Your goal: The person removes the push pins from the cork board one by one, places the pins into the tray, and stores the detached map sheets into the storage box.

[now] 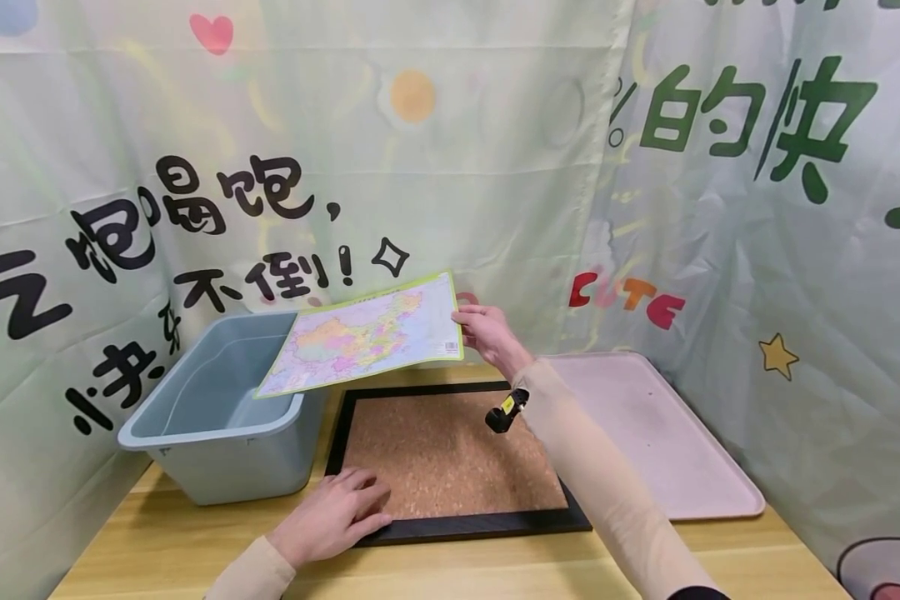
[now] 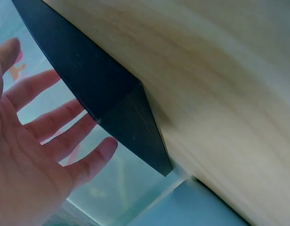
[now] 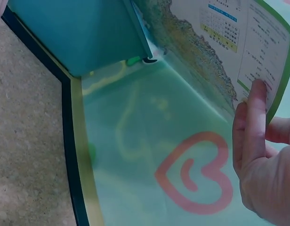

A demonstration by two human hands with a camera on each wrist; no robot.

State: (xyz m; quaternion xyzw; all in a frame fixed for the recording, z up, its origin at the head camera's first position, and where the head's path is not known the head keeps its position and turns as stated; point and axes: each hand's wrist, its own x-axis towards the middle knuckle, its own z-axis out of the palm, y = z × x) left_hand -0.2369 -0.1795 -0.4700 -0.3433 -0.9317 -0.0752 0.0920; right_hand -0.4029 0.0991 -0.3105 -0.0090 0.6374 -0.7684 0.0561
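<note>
A printed map sheet [image 1: 367, 333] with a green border hangs tilted over the right rim of the blue-grey bin. My right hand [image 1: 487, 333] pinches its right edge between thumb and fingers; the right wrist view shows printed text on the underside of the map sheet [image 3: 229, 42]. Below lies a cork board [image 1: 450, 450] in a black frame, flat on the table. My left hand [image 1: 337, 512] rests at the frame's near left corner. In the left wrist view the fingers of my left hand [image 2: 46, 136] are spread beside the black frame [image 2: 88, 61], fingertips at its edge.
The blue-grey bin [image 1: 217, 442] stands left of the board on the wooden table [image 1: 435, 567]. A pale pink tray [image 1: 667, 433] lies to the right, partly behind my right forearm. Printed cloth curtains [image 1: 457, 183] close off the back and both sides.
</note>
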